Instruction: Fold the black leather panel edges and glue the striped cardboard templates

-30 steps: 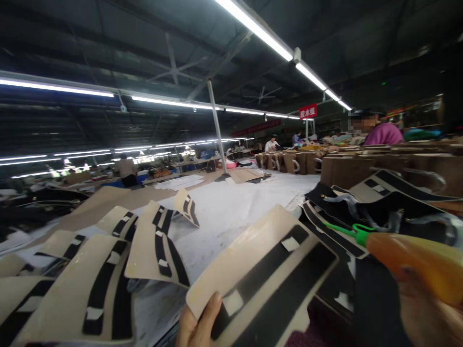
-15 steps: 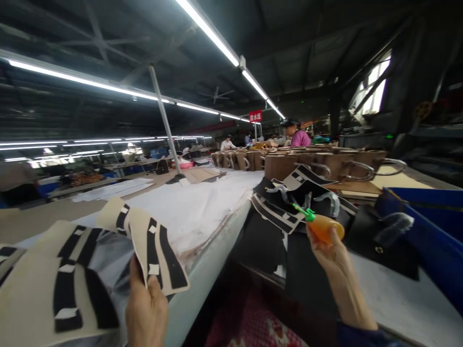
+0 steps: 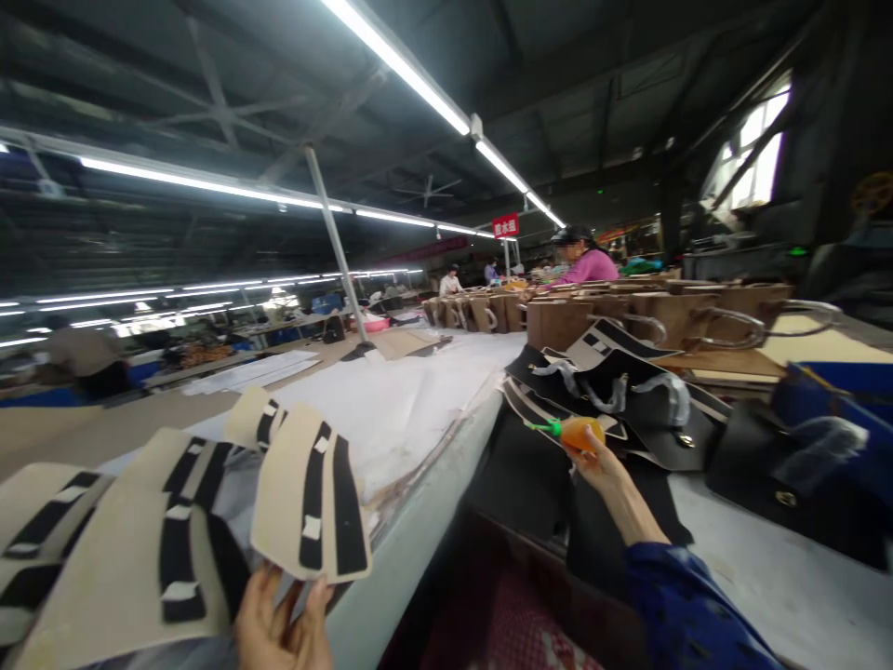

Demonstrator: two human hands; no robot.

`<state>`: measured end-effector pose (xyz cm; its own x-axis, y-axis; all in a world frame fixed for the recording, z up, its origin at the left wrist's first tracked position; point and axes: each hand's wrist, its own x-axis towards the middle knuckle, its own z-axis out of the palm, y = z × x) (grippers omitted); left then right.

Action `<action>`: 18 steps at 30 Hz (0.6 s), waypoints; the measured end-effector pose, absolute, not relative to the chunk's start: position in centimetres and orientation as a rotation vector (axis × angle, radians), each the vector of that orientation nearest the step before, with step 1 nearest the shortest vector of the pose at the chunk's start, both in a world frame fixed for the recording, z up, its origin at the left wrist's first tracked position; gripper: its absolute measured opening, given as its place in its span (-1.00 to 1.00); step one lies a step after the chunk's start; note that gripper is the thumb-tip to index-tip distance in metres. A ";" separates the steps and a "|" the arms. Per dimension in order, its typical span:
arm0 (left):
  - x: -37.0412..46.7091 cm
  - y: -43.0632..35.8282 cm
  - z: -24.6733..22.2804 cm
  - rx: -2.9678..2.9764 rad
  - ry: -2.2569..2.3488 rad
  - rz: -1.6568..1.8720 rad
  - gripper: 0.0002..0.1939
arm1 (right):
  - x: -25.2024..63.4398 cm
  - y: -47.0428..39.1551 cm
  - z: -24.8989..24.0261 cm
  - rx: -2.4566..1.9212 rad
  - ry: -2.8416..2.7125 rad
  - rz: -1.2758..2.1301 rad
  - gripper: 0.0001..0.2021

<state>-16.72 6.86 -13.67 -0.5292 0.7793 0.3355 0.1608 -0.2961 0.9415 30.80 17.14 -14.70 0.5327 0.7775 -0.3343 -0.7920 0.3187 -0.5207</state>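
At the near edge of the white-covered table, my left hand [image 3: 283, 619] has its fingers and thumb at the lower edge of a beige bag panel [image 3: 286, 493] with two black strips and small white tabs. The panel's face is turned up toward me. More striped beige panels [image 3: 104, 577] lie overlapping to its left. My right hand [image 3: 593, 461] is wrapped round an orange squeeze bottle [image 3: 580, 432] with a green nozzle pointing left. That bottle is over black bag pieces [image 3: 530, 465] and a striped panel on the right.
Brown bag bodies [image 3: 558, 321] with plastic-wrapped handles stand in rows behind. A blue bin [image 3: 830, 391] is on the right. A person in pink [image 3: 590, 265] works farther back. White sheeting [image 3: 411, 391] covers the middle table, and a slanted pole [image 3: 335, 242] rises beyond.
The panel at my left hand has tipped flatter, and that hand has dropped to its lower edge. My right hand has moved left with the bottle, its nozzle now nearly level.
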 end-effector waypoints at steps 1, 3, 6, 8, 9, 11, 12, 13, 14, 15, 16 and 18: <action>-16.8 6.5 -14.0 1.191 1.500 1.926 -0.18 | 30.8 17.5 -14.5 -0.711 0.018 1.037 -0.71; -16.2 5.6 -14.1 1.270 1.523 2.110 -0.40 | 30.8 18.0 -13.9 -0.722 -0.003 1.045 -0.72; -12.9 4.2 -13.6 1.344 1.558 2.379 -0.66 | 30.7 18.0 -13.0 -0.691 -0.068 1.055 -0.74; -9.7 3.5 -13.1 1.251 1.479 2.279 -0.68 | 30.5 17.6 -12.2 -0.651 -0.126 1.064 -0.75; -8.2 3.3 -12.9 1.210 1.397 2.146 -0.64 | 30.3 17.3 -11.8 -0.630 -0.154 1.072 -0.75; -5.4 3.5 -12.7 1.170 1.197 1.834 -0.52 | 30.0 16.4 -10.7 -0.592 -0.208 1.093 -0.73; -4.2 3.9 -12.8 1.159 1.102 1.692 -0.45 | 29.9 15.9 -10.0 -0.575 -0.234 1.106 -0.71; -3.2 4.4 -12.8 1.149 1.019 1.558 -0.37 | 29.8 15.3 -9.3 -0.558 -0.260 1.119 -0.70; -2.3 5.1 -12.9 1.136 0.953 1.434 -0.29 | 29.8 14.5 -8.6 -0.542 -0.287 1.131 -0.68; -1.5 5.8 -12.9 1.120 0.902 1.325 -0.20 | 29.8 13.7 -7.9 -0.528 -0.315 1.144 -0.67; -0.8 6.5 -13.0 1.105 0.862 1.230 -0.13 | 29.8 12.7 -7.2 -0.515 -0.343 1.158 -0.65; 0.6 7.9 -13.2 1.081 0.809 1.072 -0.09 | 30.0 10.5 -6.0 -0.499 -0.394 1.185 -0.64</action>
